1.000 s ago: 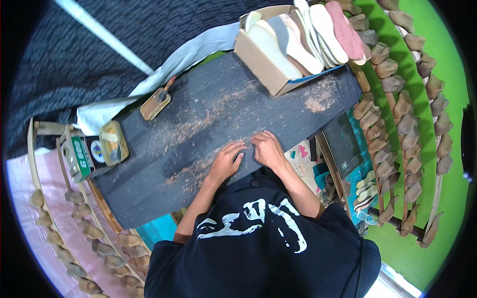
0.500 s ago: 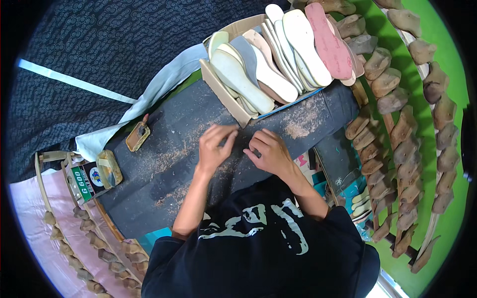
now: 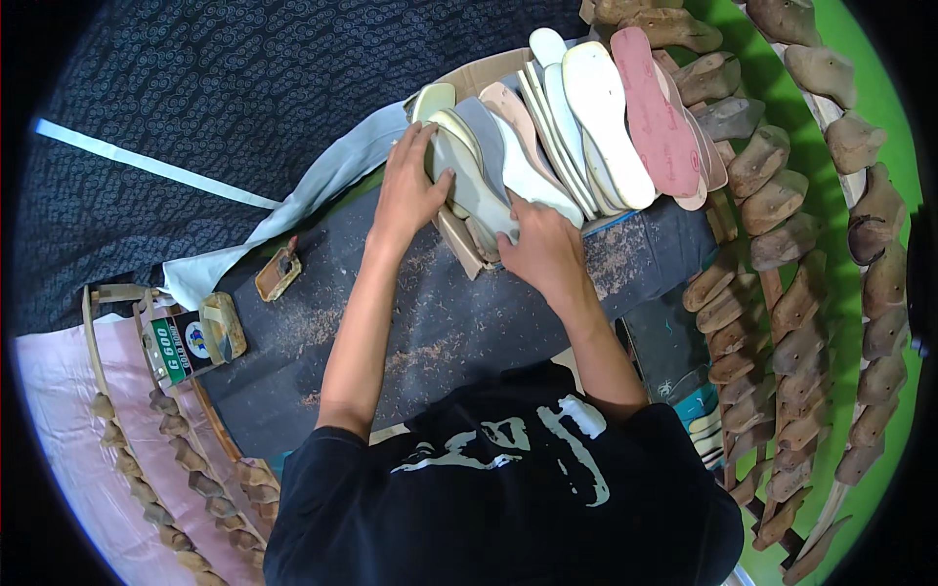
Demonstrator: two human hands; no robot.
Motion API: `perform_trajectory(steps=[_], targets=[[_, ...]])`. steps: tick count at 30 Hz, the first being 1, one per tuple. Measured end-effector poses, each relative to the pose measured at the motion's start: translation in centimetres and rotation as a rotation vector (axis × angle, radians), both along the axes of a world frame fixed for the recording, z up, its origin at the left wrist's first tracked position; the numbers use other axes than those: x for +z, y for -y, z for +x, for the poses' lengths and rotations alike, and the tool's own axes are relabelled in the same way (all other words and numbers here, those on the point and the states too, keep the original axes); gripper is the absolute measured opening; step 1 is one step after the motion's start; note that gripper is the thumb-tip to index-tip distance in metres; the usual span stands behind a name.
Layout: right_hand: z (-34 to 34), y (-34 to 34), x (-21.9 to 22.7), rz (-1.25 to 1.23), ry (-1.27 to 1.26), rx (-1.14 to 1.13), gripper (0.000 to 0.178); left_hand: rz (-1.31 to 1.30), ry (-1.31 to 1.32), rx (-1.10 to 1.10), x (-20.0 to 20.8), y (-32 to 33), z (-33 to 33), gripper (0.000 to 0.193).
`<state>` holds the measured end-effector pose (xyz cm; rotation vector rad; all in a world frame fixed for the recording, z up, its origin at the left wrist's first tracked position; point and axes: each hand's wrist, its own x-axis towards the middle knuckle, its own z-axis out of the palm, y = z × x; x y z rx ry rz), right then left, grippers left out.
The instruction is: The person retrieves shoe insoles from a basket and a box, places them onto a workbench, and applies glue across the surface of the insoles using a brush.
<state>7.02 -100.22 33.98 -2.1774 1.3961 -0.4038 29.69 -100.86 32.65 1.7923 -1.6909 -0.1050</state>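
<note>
From afar I watch the left hand span the upper end of 1 pale insole, thumb and fingers parted, while the right hand sets thumb and forefinger about its lower end. I cannot tell whether either grip is closed on it. The insole lies among others in a box on the table; a pink insole lies farther right.

your left hand covers part of the cardboard box, your right hand hides parts of some insoles, and the lower edge cuts off your black shirt.
</note>
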Motion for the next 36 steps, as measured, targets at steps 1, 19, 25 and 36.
perform_trajectory(steps=[1, 19, 25, 36], targets=[[0.1, 0.2, 0.2, -0.003, 0.005, 0.001, 0.051, 0.036, 0.036, -0.003, -0.1, 0.4, 0.2, 0.072], [0.1, -3.5, 1.5, -0.164, 0.243, -0.058, 0.034, -0.254, -0.875, 0.132, 3.5, -4.5, 2.9, 0.019], [3.3, -9.1, 0.1, -0.389, 0.58, -0.023, 0.041, -0.381, -1.124, 0.119, 2.2, -13.7, 6.9, 0.031], [13.6, -23.6, -7.7, 0.119, 0.841, -0.081, 0.035, 0.079, -1.33, 0.343, -8.5, -38.5, 16.2, 0.042]])
